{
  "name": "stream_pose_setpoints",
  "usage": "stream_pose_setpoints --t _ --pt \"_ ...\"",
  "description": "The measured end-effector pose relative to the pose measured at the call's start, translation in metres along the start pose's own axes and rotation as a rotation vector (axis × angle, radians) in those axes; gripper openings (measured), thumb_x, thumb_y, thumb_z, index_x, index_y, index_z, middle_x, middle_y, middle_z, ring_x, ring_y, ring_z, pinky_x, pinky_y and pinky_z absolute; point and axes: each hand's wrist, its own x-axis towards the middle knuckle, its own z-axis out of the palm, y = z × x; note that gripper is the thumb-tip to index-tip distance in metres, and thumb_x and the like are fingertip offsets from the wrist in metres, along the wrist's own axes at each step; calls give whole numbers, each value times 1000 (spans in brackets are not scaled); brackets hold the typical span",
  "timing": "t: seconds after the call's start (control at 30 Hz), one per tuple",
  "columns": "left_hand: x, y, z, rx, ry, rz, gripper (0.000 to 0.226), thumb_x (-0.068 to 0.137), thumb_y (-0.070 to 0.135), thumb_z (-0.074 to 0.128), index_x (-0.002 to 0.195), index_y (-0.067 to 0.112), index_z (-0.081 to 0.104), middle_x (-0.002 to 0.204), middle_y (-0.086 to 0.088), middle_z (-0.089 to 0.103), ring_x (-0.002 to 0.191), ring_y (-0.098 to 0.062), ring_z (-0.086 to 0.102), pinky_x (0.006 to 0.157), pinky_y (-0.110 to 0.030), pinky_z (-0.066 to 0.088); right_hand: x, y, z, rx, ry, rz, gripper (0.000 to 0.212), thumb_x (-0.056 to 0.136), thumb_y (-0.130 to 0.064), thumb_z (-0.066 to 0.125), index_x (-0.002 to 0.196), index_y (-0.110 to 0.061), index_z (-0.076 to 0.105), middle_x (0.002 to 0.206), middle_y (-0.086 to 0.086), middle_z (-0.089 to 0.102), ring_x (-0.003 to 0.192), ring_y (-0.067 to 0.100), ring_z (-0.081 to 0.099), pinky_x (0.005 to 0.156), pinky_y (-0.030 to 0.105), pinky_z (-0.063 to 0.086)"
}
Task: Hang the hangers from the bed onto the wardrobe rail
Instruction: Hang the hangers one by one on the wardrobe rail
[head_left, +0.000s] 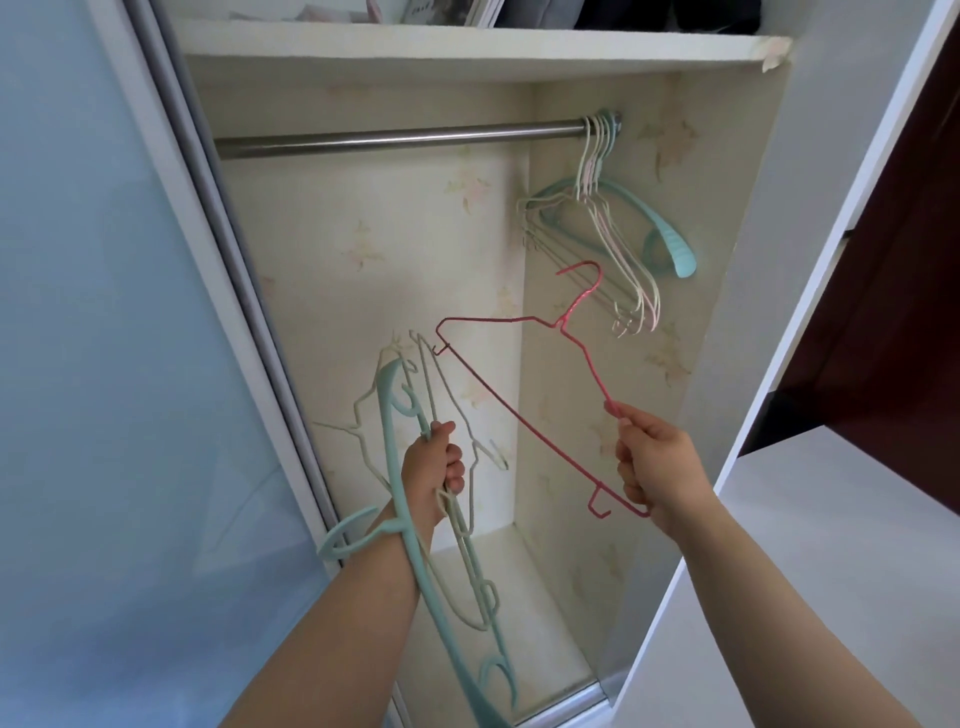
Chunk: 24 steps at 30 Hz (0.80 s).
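My right hand (655, 467) grips a red wire hanger (519, 415) by one shoulder corner, holding it tilted inside the open wardrobe, its hook pointing up toward the metal rail (395, 139) but well below it. A bundle of hangers (415, 499) fills my left hand (434, 470): a wide teal plastic one and several cream wire ones, hanging down past my wrist. At the rail's right end several pale wire hangers (618, 244) and a teal plastic hanger (670, 236) hang together.
A white shelf (467, 49) with folded items runs above the rail. The sliding door frame (223, 260) and a pale blue panel stand on the left. The wardrobe's white side panel (810, 260) and a dark red door are on the right.
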Motion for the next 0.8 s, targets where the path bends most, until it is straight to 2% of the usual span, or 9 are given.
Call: stream_pose_setpoints --t 0.1,0.23,0.33,0.4,0.53,0.6,0.67,0.8 --pt "-1 6 8 -50 -20 -19 11 100 27 41 97 20 49 56 4 28 34 -5 25 34 -14 20 -2 -1 8 -220 -8 -112 36 101 -14 36 131 -19 56 64 5 36 44 12 24 41 21 23" --pt "1 21 20 -77 -22 -17 19 101 26 38 84 19 41 58 3 38 33 -5 27 33 -14 21 0 -13 15 -445 27 -264 37 98 -12 37 129 -22 54 57 -2 44 48 14 40 52 25 36" --pt "3 33 23 -93 9 10 16 101 18 35 85 15 39 67 -2 53 30 -5 30 34 -12 23 6 -26 12 -460 91 -316 35 95 -8 34 122 -24 49 54 -2 42 39 10 39 41 21 35" --pt "4 39 24 -110 11 26 16 100 13 34 85 14 37 72 -6 63 31 -6 34 34 -13 26 15 -35 10 -502 90 -338 36 93 -6 32 120 -22 50 55 -2 43 42 12 41 42 24 35" --pt "1 50 30 -90 -55 87 20 101 11 32 82 16 34 74 -3 74 41 -9 48 34 -16 28 46 -57 13 -582 106 -370 39 91 -5 34 123 -16 53 71 1 54 57 18 50 53 28 40" --pt "1 54 36 -100 -95 105 23 101 13 33 78 16 33 78 -3 75 47 -10 45 35 -17 23 65 -74 16 -575 139 -423 40 91 -6 33 125 -13 53 88 10 61 71 30 58 67 33 49" --pt "4 58 43 -111 -117 120 27 100 13 35 74 16 33 81 -3 76 46 -9 38 36 -18 19 85 -96 20 -575 169 -489 40 89 -6 33 123 -11 54 99 19 64 82 42 63 77 45 53" --pt "18 66 56 -119 -81 159 21 99 13 39 78 14 36 73 -1 73 38 -7 31 38 -20 19 116 -130 30 -614 187 -541 39 90 -8 32 124 -12 51 103 23 63 83 44 64 75 54 54"
